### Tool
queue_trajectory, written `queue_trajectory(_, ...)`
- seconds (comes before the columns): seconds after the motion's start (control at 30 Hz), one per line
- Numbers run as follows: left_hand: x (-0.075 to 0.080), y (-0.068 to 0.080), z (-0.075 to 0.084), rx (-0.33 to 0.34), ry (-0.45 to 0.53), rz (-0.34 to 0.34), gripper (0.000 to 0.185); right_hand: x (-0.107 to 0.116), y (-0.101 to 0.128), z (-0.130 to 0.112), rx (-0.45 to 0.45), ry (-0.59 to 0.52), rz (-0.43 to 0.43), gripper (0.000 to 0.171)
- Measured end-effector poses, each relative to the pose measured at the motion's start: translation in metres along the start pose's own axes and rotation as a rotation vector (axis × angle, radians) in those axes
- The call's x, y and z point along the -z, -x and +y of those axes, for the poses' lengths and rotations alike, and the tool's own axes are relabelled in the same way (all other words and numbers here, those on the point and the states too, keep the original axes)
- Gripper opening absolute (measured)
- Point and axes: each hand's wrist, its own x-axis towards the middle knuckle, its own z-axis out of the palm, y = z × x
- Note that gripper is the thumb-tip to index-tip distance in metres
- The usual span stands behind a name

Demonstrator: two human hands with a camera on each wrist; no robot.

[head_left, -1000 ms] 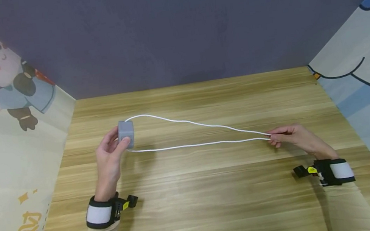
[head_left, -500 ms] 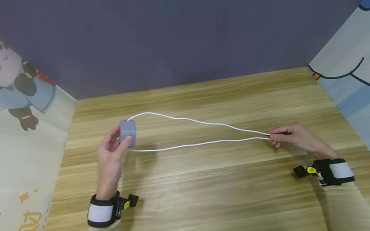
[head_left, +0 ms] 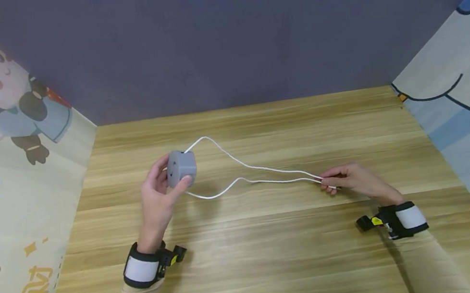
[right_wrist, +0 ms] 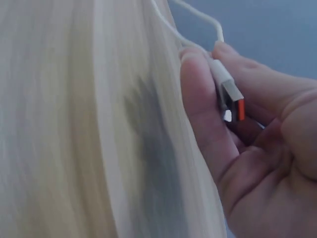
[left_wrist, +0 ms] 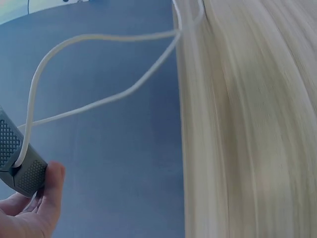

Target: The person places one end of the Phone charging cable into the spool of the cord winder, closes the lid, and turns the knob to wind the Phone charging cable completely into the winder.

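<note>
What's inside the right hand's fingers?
The right hand pinches the white cable's silver USB plug, orange inside. A second small plug tip peeks out below; the fingers cover the rest.

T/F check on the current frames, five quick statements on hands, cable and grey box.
1. The left hand holds the grey box off the table. True.
2. The right hand is empty. False: it pinches the white cable at its USB plug, which has an orange insert.
3. The cable is pulled taut between the hands. False: both strands sag and curve.
4. One end of the cable goes into the grey box. True; the left wrist view shows it entering a port.
5. The grey box lies flat on the wood near the right hand. False: it is in the left hand's grip, well left of the right hand.
</note>
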Motion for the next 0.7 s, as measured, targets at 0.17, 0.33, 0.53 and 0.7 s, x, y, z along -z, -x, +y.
queue_trajectory(0.17,-0.007,0.002,-0.001,-0.110,0.002,-0.017,0.069,-0.015,-0.011,-0.005,0.010,-0.025,-0.035,0.033)
queue_trajectory(0.33,-0.010,0.003,-0.001,-0.174,-0.019,-0.019,0.071,-0.026,-0.015,-0.007,0.008,-0.055,-0.022,0.033)
queue_trajectory(0.53,-0.014,0.004,0.002,-0.224,-0.026,-0.043,0.073,-0.045,-0.023,-0.013,-0.025,-0.144,-0.005,0.036)
queue_trajectory(0.7,-0.023,0.005,0.005,-0.264,-0.024,-0.072,0.074,-0.066,-0.029,-0.019,-0.031,-0.174,0.017,0.035)
